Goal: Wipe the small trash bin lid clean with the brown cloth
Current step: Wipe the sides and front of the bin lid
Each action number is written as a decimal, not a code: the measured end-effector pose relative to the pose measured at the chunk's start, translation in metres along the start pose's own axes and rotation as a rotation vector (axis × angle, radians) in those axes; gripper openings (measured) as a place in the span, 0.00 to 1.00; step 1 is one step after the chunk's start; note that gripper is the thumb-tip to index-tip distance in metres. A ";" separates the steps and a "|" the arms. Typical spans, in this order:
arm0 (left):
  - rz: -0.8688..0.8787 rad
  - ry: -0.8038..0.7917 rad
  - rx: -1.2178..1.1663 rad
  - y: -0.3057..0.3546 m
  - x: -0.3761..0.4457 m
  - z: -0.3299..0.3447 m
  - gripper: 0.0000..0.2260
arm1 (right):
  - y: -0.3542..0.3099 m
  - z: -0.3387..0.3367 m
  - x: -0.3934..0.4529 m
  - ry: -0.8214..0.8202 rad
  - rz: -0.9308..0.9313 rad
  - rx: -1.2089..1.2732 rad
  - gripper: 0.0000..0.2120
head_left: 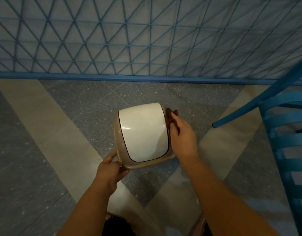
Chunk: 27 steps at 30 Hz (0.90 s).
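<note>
The small trash bin lid (143, 132) has a white swing flap set in a beige rim, and it is held above the floor in the middle of the view. My left hand (111, 169) grips the rim at its near left corner. My right hand (182, 137) lies against the lid's right edge and holds the brown cloth (171, 113). Only a dark, blurred piece of the cloth shows past my fingertips, pressed to the rim's far right side.
A blue metal lattice fence (146, 48) runs across the back on a blue base rail. A blue slatted chair (283, 133) stands at the right, one leg reaching towards the lid. The floor (53, 125) is grey speckled tile with beige bands.
</note>
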State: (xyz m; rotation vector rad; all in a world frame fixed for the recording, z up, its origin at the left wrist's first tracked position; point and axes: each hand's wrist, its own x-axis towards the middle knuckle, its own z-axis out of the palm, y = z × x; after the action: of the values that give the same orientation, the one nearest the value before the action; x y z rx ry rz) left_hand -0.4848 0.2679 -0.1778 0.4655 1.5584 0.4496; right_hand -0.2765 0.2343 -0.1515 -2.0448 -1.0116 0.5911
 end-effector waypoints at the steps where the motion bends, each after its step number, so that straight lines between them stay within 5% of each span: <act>1: -0.002 0.002 -0.006 0.000 0.000 0.000 0.24 | 0.010 0.001 -0.012 0.012 0.015 -0.005 0.19; 14: 0.015 0.003 -0.011 0.009 0.006 0.002 0.22 | 0.080 0.008 -0.065 -0.096 -0.048 -0.360 0.17; 27: 0.065 -0.061 0.019 0.021 0.021 0.016 0.21 | 0.085 0.002 -0.053 -0.089 -0.065 -0.388 0.18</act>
State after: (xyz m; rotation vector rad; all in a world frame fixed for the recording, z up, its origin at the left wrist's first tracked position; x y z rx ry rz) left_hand -0.4691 0.2975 -0.1846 0.5407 1.4927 0.4665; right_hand -0.2695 0.1583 -0.2170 -2.3248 -1.3235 0.4822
